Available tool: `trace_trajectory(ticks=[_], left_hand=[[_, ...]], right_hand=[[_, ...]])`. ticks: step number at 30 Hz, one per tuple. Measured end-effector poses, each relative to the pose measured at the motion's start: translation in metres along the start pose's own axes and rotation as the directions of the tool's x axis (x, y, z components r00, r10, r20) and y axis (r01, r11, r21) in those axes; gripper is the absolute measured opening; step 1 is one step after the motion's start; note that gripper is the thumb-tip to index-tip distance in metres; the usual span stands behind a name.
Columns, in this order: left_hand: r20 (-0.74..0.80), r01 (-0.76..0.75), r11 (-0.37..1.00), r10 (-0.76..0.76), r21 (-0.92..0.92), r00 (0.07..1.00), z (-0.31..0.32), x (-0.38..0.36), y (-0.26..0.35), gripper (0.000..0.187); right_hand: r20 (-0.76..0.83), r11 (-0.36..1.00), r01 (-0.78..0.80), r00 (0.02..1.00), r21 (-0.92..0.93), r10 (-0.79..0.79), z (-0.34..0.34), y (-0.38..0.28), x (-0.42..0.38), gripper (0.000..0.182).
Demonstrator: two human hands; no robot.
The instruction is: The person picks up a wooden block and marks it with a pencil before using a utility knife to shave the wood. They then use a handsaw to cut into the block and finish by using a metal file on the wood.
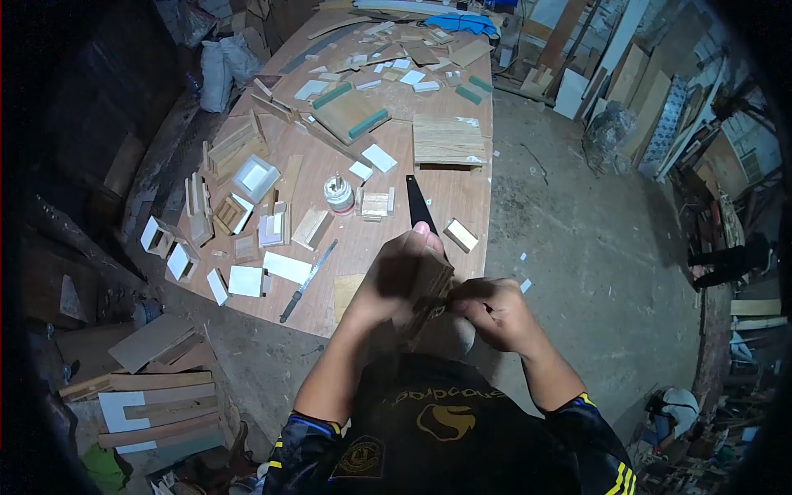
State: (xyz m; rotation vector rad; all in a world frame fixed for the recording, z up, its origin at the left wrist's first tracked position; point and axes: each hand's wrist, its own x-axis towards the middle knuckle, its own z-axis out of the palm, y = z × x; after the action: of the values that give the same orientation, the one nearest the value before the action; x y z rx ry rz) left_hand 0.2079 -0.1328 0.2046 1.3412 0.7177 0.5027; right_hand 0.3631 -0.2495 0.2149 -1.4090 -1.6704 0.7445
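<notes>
My left hand (394, 268) is wrapped round a small wooden piece (431, 289) with layered edges, held up in front of my chest. Its thumb points away from me along the top. My right hand (497, 312) is closed, with fingers curled against the near right side of that piece. Anything pinched in those fingers is too small or hidden to make out. Just beyond my hands lies a black tapered blade (417, 202), its near end hidden behind them. To the right of it a small wooden block (460, 235) with a pale top rests on the table.
On the wooden table (379, 239) stand a white jar (338, 195), a white square tray (256, 178) and a wooden box (448, 142). A narrow blade with a dark handle (307, 283) lies near the front edge. Many offcuts cover the far end. Boards (157, 404) are stacked on the floor.
</notes>
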Motion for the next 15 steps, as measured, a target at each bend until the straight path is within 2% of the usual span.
trace_trajectory(ticks=[2, 3, 5, 7, 9, 10, 11, 15], left_hand=[[0.079, -0.15, 0.984, 0.157, -0.092, 0.984, 0.003, 0.007, -0.02, 0.044], [0.074, -0.146, 0.986, 0.152, -0.083, 0.986, 0.005, 0.006, -0.026, 0.044], [0.118, -0.05, 0.951, 0.09, -0.304, 0.989, 0.01, 0.004, -0.031, 0.043], [0.072, -0.051, 0.971, 0.07, -0.233, 0.995, 0.015, 0.002, -0.021, 0.047], [0.038, 0.086, 0.985, -0.081, -0.153, 0.996, 0.016, 0.0, -0.013, 0.049], [0.027, 0.109, 0.986, -0.107, -0.126, 0.994, 0.017, -0.001, -0.012, 0.05], [0.022, 0.107, 0.988, -0.105, -0.115, 0.994, 0.017, -0.001, -0.012, 0.05], [0.066, 0.021, 0.999, -0.019, -0.024, 0.998, 0.019, 0.002, -0.023, 0.05]], right_hand=[[0.034, 0.958, 0.233, 0.972, -0.166, -0.231, 0.004, 0.015, -0.008, 0.009], [0.031, 0.959, 0.237, 0.972, -0.156, -0.235, 0.005, 0.014, -0.011, 0.009], [0.023, 0.995, -0.016, 1.0, -0.103, 0.018, 0.005, 0.008, -0.012, 0.007], [0.009, 0.998, -0.007, 1.0, -0.056, 0.008, 0.003, 0.0, -0.013, 0.006], [0.001, 1.0, 0.014, 1.0, -0.009, -0.014, 0.0, 0.0, -0.012, 0.006], [0.008, 0.998, 0.064, 0.998, -0.024, -0.064, -0.003, 0.002, -0.013, 0.006], [0.012, 0.993, 0.113, 0.994, -0.04, -0.113, -0.006, 0.004, -0.013, 0.006], [0.061, 0.988, 0.138, 0.989, -0.068, -0.134, -0.016, 0.006, -0.017, 0.005]])
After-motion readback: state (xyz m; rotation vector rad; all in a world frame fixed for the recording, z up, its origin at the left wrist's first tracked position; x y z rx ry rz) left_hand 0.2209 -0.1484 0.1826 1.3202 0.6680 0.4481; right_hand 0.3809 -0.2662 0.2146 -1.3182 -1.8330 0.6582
